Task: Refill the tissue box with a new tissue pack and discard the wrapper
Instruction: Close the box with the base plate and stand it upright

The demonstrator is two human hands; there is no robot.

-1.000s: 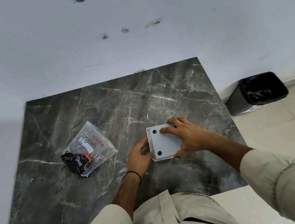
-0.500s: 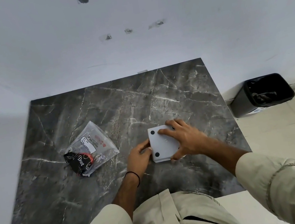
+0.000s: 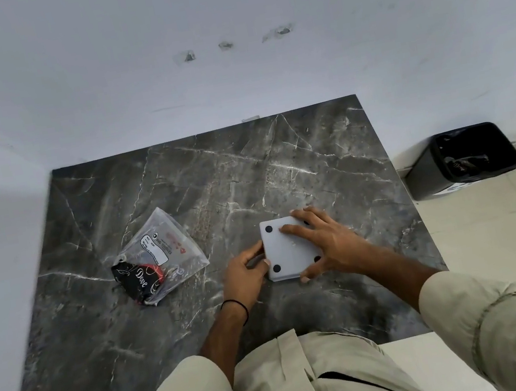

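White box (image 3: 288,251) sat base-up, feet showing, on table (image 3: 245,170). L hand (image 3: 244,274) pinched its left edge; R hand (image 3: 329,241) spanned the base, thumb hooked on near edge. Plastic pack (image 3: 163,252) lay well left of box, nearer L hand; full or empty, couldn't tell. Bin (image 3: 425,181) stood on floor, R-hand side.

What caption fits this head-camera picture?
Left hand and right hand hold the upturned white tissue box on the marble table; plastic wrapper nearby.

Dark marble table (image 3: 245,170), upturned tissue box (image 3: 288,251), wrapper (image 3: 169,244)
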